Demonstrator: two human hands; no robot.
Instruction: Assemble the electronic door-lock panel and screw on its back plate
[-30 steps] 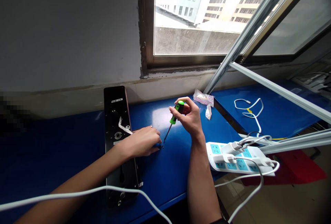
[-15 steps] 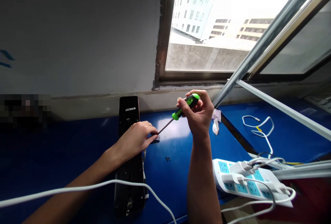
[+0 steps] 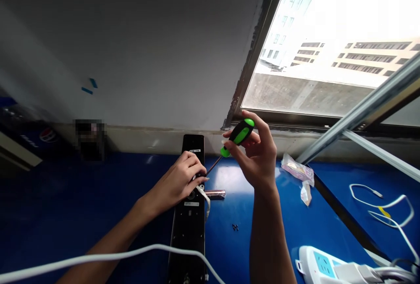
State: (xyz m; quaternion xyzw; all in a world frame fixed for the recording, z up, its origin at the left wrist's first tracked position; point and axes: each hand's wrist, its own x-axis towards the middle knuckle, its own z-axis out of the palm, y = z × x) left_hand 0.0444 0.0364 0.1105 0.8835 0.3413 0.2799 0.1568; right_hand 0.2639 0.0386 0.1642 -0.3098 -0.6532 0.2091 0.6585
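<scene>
A long, narrow black panel (image 3: pixel 188 236) with small holes and white labels lies lengthwise on the blue table. My left hand (image 3: pixel 187 177) rests over its upper part, thumb and fingertips pinched together near the right edge; what they hold is hidden. My right hand (image 3: pixel 259 157) grips a green and black screwdriver (image 3: pixel 241 137), its shaft slanting down left to my left fingertips. The screwdriver's tip is out of sight there. A white flat cable (image 3: pixel 205 196) curves out below my left thumb. Beside it, a shiny pinkish bar (image 3: pixel 215 194) sticks out right of the panel.
Several small dark screws (image 3: pixel 235 227) lie right of the panel. A white cord (image 3: pixel 157 247) crosses the foreground. At the right are a plastic wrapper (image 3: pixel 297 170), a power strip (image 3: pixel 323 264), a coiled white cable (image 3: pixel 387 214) and a slanted metal bar (image 3: pixel 354 113).
The view has turned left, so everything sits further right. My left hand has moved from the panel's right edge to over the panel, and the screwdriver tip has followed it.
</scene>
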